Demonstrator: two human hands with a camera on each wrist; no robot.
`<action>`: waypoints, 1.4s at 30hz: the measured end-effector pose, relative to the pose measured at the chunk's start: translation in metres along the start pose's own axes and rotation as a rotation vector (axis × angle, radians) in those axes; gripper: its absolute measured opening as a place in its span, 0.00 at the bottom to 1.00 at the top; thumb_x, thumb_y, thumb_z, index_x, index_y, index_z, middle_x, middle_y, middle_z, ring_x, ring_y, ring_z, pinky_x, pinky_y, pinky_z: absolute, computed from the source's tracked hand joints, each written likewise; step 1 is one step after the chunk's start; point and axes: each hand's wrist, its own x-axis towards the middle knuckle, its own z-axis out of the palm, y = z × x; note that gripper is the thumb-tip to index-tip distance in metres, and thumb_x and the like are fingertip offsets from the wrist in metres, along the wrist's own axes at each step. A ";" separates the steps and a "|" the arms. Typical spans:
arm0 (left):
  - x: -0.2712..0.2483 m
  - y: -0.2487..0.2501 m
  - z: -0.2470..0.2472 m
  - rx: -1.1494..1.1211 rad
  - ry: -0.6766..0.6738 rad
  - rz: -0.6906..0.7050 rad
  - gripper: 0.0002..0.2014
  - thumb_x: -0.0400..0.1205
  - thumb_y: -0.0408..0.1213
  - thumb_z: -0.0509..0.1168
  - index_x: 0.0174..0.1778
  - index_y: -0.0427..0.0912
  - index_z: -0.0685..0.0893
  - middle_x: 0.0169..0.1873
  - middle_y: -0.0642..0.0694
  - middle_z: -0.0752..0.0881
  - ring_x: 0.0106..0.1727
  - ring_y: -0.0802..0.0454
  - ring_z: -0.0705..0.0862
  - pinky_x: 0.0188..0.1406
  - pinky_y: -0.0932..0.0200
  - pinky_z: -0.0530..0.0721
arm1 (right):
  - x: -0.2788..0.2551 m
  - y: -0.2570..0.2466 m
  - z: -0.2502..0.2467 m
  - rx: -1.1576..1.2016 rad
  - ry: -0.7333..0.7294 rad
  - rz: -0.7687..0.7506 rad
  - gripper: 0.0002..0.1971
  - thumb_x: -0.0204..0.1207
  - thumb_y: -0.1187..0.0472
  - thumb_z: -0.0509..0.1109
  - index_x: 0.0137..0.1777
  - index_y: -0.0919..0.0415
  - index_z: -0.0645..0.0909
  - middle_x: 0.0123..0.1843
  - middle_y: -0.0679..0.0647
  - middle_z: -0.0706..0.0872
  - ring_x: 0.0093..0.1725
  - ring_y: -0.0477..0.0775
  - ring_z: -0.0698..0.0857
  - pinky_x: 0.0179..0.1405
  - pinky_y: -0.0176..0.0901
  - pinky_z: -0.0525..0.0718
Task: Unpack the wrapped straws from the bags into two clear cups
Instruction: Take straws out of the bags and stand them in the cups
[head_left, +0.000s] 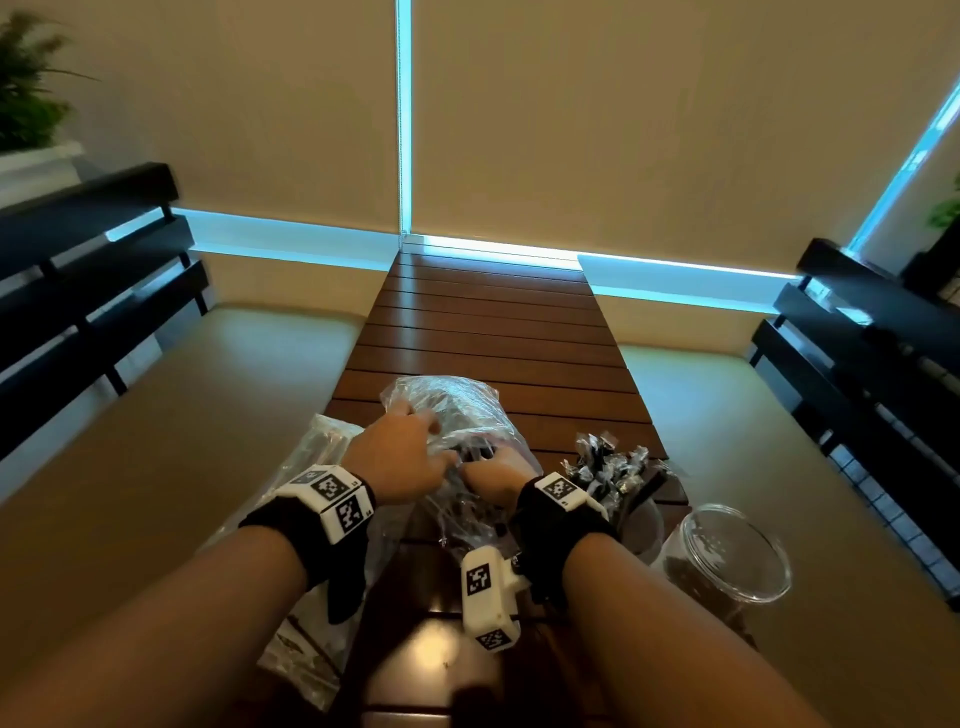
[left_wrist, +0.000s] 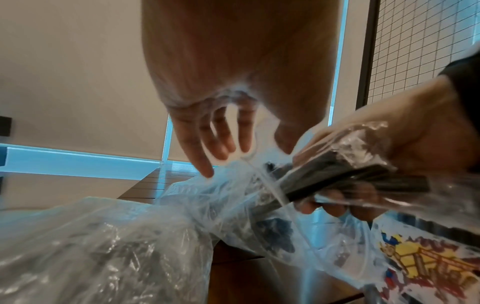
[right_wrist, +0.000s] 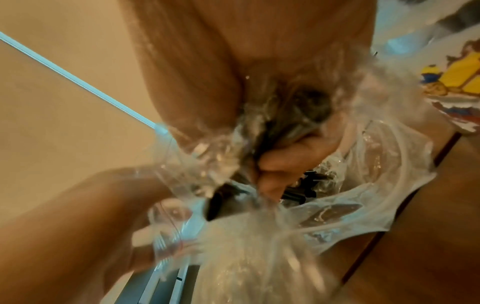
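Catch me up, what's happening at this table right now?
A person is working at a crinkled clear plastic bag on a dark slatted wooden table. Their right hand grips a bundle of black wrapped straws through the plastic; the left hand touches the bag with fingers spread. To the right, one clear plastic cup already holds straws, and a second clear cup nearer the table edge holds none.
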 end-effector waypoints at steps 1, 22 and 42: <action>-0.004 0.003 -0.002 -0.039 0.019 0.035 0.20 0.76 0.60 0.67 0.57 0.50 0.79 0.57 0.51 0.73 0.51 0.52 0.79 0.52 0.53 0.85 | 0.002 0.003 0.001 0.002 -0.007 -0.009 0.14 0.67 0.56 0.67 0.53 0.55 0.84 0.48 0.60 0.90 0.46 0.61 0.90 0.46 0.57 0.90; -0.011 0.002 0.001 0.112 0.020 -0.125 0.11 0.80 0.35 0.61 0.32 0.49 0.81 0.37 0.44 0.88 0.40 0.43 0.86 0.38 0.56 0.81 | -0.112 -0.038 -0.055 -0.361 -0.255 0.047 0.06 0.75 0.62 0.64 0.38 0.62 0.79 0.29 0.54 0.82 0.25 0.51 0.79 0.28 0.41 0.79; -0.037 0.053 -0.037 -0.292 -0.057 -0.192 0.08 0.82 0.37 0.63 0.40 0.44 0.87 0.49 0.41 0.90 0.51 0.44 0.86 0.56 0.53 0.81 | -0.197 -0.053 -0.129 -0.002 -0.108 -0.356 0.06 0.78 0.68 0.61 0.53 0.66 0.74 0.35 0.57 0.84 0.32 0.56 0.79 0.33 0.50 0.80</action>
